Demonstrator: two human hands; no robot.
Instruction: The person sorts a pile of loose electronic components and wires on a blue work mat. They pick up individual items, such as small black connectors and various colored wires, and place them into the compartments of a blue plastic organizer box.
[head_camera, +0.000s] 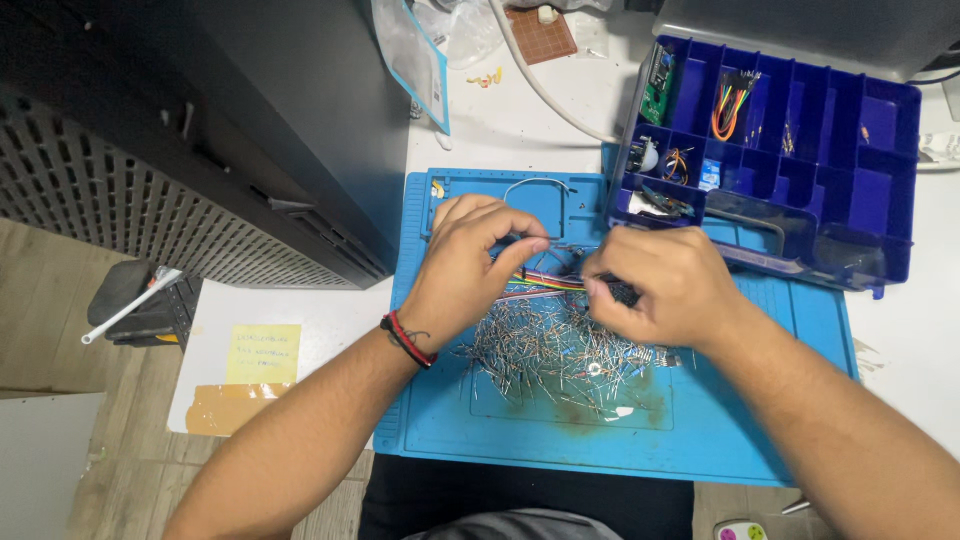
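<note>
My left hand (470, 262) and my right hand (668, 285) meet over a blue work mat (760, 420). Between them runs a flat bundle of many-coloured jumper wires (545, 283). The left fingers pinch one end of the bundle. The right fingers close on its other end, where a small black part (622, 292) shows. Beneath both hands lies a heap of small thin wire-legged components (545, 350) spread across the mat. A red and black band sits on my left wrist (408, 338).
A dark blue compartment box (830, 140) with wires and small parts stands at the mat's far right corner. A black perforated case (200, 150) fills the left. A yellow sticky note (263, 353) lies on the white table, with a white cable (540, 85) and brown perfboard (541, 35) behind.
</note>
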